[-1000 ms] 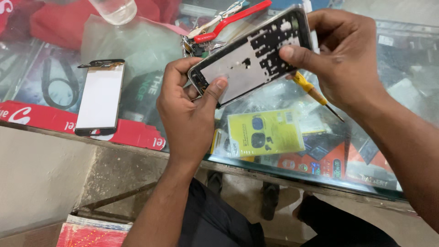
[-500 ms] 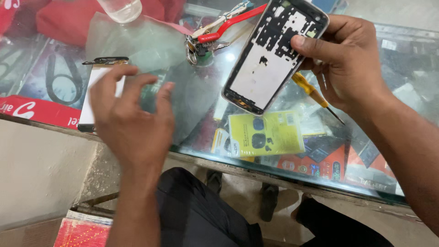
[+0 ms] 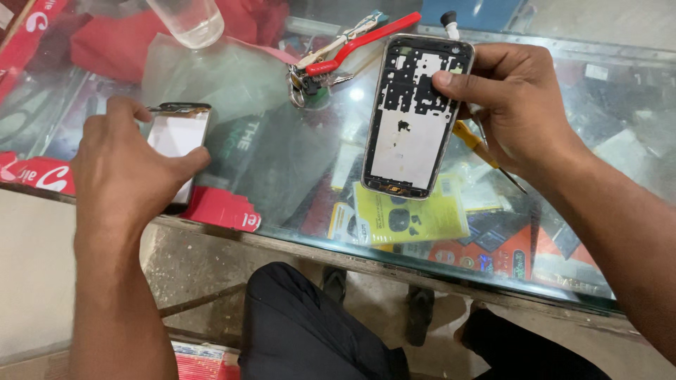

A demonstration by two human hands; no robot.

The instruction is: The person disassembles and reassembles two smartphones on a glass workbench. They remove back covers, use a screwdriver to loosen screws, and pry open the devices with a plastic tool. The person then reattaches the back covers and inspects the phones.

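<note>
Left hand (image 3: 130, 169): fingers closing on the screen (image 3: 177, 144), near the counter's (image 3: 296, 176) front-left edge.
Right hand (image 3: 514, 105): clamped on the frame (image 3: 415, 112), held tilted above the counter's middle; yellow screwdriver (image 3: 486, 151) tucked under the fingers.
Room: bare glass between the hands; front edge runs just behind the left wrist.
Far edge: red tool (image 3: 359, 43) with keys, clear cup (image 3: 186, 20) at far left.
Packages: yellow pack (image 3: 408, 218) under the glass below the frame; red strip (image 3: 42, 172) on front-left edge.
Change: left hand let go of the frame, moved left to the screen; frame now upright-ish, right hand only.
</note>
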